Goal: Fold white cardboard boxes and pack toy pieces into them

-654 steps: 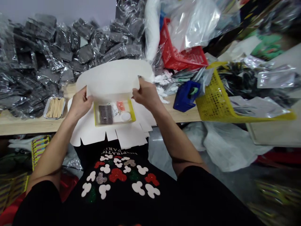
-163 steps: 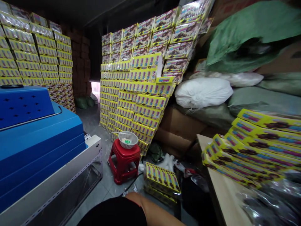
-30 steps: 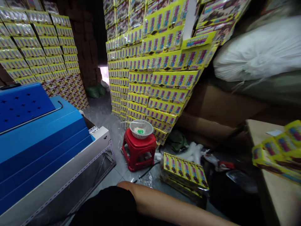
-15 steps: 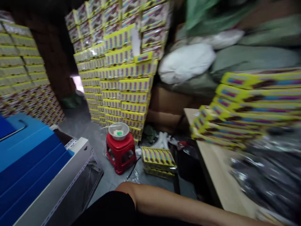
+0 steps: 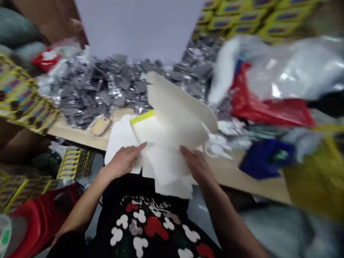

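Fingers (image 5: 142, 146) on the left hand (image 5: 125, 160) are doing this: index sticking out straight at the left edge of the white box (image 5: 153, 130), the others sitting curled in. Right hand (image 5: 195, 163) is resting by the box's right side, but it's blurring badly, so can't tell how open it is or if either hand is really gripping. Box is lying open on white sheets (image 5: 120, 134) at the bench (image 5: 76, 134) edge, a flap standing up and a yellow strip showing. Writing-wise, the shirt (image 5: 150, 215) is showing "PARIS" and maybe "SPIRA". Yellow packs (image 5: 18, 93) off left are carrying labels too smeared to read. Grey bags (image 5: 107, 91) are piling up behind.
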Available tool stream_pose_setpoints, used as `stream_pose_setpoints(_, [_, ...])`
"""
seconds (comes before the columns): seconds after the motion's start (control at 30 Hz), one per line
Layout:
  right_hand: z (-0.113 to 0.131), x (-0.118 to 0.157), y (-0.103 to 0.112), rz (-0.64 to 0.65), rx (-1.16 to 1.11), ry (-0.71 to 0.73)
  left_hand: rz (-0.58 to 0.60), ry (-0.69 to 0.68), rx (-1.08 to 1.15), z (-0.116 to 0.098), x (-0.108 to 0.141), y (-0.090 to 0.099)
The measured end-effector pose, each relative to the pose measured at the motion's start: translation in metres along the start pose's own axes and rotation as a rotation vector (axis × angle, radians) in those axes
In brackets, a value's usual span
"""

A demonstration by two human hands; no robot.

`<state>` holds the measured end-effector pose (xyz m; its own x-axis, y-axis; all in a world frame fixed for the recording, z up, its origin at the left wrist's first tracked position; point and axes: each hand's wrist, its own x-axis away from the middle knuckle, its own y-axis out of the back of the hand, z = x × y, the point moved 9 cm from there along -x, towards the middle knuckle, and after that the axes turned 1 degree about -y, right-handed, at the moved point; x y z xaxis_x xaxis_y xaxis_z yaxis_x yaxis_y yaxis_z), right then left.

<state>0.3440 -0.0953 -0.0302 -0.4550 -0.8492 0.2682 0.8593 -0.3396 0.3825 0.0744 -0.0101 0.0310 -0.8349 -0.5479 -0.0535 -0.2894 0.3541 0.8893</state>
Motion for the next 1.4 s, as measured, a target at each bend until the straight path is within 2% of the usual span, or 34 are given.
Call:
stream_pose_setpoints(0.03, [-0.011,0.003,-0.008,-0.006,-0.023,-0.063,0.056,-0.015,-0.030,0.005,-0.005,-0.010])
stream_pose_setpoints(0.07, [-0.013,0.002,-0.018,0.002,-0.011,-0.046,0.095,-0.028,-0.045,0.010,-0.010,-0.019])
stream_pose_setpoints(0.17, [-0.002,-0.006,-0.039,-0.015,0.107,0.144,0.072,-0.054,-0.018,0.029,-0.024,-0.030])
stream_pose_setpoints(0.23, [0.006,-0.004,-0.044,0.009,0.154,0.267,-0.036,-0.044,0.046,0.042,-0.030,-0.025])
stream_pose_setpoints(0.27, [0.009,-0.001,-0.048,0.067,0.156,0.315,-0.115,-0.021,0.079,0.048,-0.032,-0.020])
stream_pose_setpoints(0.4, [0.031,0.020,-0.064,0.452,0.090,0.457,-0.474,0.187,0.173,0.072,-0.028,0.008])
stream_pose_setpoints(0.47, [0.046,0.019,-0.065,0.516,0.108,0.476,-0.542,0.281,0.229,0.079,-0.026,0.014])
stream_pose_setpoints(0.57, [0.067,0.000,-0.071,0.538,0.235,0.461,-0.475,0.304,0.280,0.084,-0.032,0.017])
stream_pose_setpoints(0.67, [0.088,-0.026,-0.082,0.496,0.346,0.484,-0.402,0.216,0.264,0.084,-0.039,0.024])
stream_pose_setpoints(0.83, [0.111,-0.064,-0.079,0.068,0.503,0.505,-0.320,0.051,0.260,0.070,-0.040,0.037])
stream_pose_setpoints(0.9, [0.113,-0.064,-0.073,-0.071,0.516,0.527,-0.259,-0.045,0.307,0.055,-0.032,0.038])
stream_pose_setpoints(0.97, [0.113,-0.053,-0.069,-0.135,0.487,0.549,-0.174,-0.122,0.273,0.039,-0.019,0.031])
stream_pose_setpoints(1.03, [0.111,-0.034,-0.066,-0.120,0.440,0.559,-0.156,-0.122,0.144,0.033,-0.006,0.022])
stream_pose_setpoints(1.07, [0.110,-0.024,-0.066,-0.097,0.417,0.563,-0.188,-0.111,0.069,0.033,-0.001,0.019])
stream_pose_setpoints(1.17, [0.108,0.003,-0.061,-0.021,0.351,0.532,-0.391,-0.114,-0.049,0.036,0.011,0.019])
stream_pose_setpoints(1.27, [0.094,0.011,-0.060,0.111,0.281,0.439,-0.511,-0.068,0.009,0.045,0.012,0.023])
stream_pose_setpoints(1.4, [0.072,0.011,-0.067,0.314,0.188,0.399,-0.432,0.135,0.214,0.063,-0.010,0.017])
